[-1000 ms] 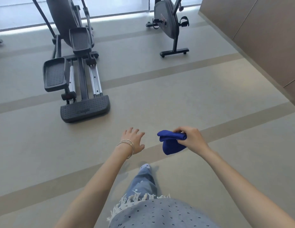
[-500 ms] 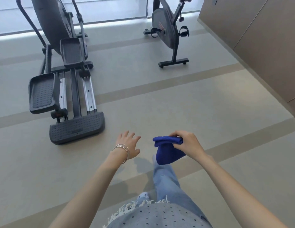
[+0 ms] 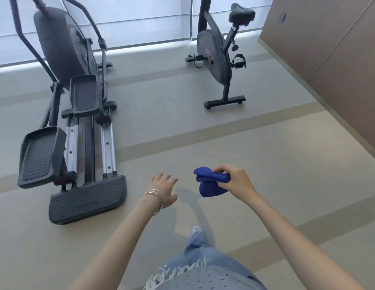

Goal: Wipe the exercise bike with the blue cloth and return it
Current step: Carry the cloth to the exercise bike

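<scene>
A dark grey exercise bike (image 3: 218,61) stands on the floor ahead and to the right, with its black saddle (image 3: 241,13) near the top edge. My right hand (image 3: 234,181) grips a folded blue cloth (image 3: 209,182), held in the air in front of me, well short of the bike. My left hand (image 3: 162,189), with thin bangles on the wrist, hovers beside the cloth with fingers spread and nothing in it. The bike's handlebars are out of the frame.
A large dark elliptical trainer (image 3: 73,114) with two footplates fills the left side, its rear base close to my left hand. A brown panelled wall (image 3: 333,65) runs along the right. Bright windows (image 3: 140,15) line the back. My jeans leg steps forward below.
The view has tilted up and moved closer: both machines look larger and the bike's saddle is now in view. My hands keep the same pose, the cloth still held in the right one.
</scene>
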Motion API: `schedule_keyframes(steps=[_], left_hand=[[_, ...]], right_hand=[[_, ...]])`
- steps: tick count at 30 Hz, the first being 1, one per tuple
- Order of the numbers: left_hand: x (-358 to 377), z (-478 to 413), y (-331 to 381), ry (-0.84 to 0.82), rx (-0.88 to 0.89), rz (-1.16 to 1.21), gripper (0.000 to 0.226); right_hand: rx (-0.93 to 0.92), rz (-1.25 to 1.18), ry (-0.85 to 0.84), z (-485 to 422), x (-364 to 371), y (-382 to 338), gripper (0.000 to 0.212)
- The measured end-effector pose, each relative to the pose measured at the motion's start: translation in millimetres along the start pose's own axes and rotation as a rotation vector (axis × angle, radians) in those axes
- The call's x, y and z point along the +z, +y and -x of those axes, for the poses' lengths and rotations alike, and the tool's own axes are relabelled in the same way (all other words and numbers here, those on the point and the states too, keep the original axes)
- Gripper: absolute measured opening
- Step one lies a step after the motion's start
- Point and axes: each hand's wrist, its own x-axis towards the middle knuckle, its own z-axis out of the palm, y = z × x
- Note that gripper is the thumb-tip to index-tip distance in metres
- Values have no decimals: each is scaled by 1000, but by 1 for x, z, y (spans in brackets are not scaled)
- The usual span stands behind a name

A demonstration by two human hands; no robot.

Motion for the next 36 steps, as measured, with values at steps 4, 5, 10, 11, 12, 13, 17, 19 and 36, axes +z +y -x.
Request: schedule_keyframes(steps=[4,5,10,11,12,13,17,19,36], left_hand=[[-32,-47,1,2,-9,27,62],[-39,-58,-1,2,-15,31,63],[-76,-120,-18,-19,-9,15,64],[-83,-133,-22,-18,-2,13,64],[-91,-148,-25,-14,7,8,64],[-99,-163,-29,-9,12,4,64],[-138,-224,-56,19,25,-21,63],[-163,-253,-73,14,32,-44,63],[-322,-483,-131,52,145,-82,64]], right_hand=[[-41,2,-38,-55,-17,-5,35],[-49,8,-44,-67,-21,-5,35],[-37,8,-47,-130,-33,0,36],[-31,12,-41,-144,-34,1,36],[-26,15,-36,-160,-35,1,36],[-24,17,-34,-177,-37,-1,36],[-28,26,-15,-254,-45,-13,35],[-31,5,9,-289,-53,-22,36],[-50,36,107,-546,-117,-37,36]])
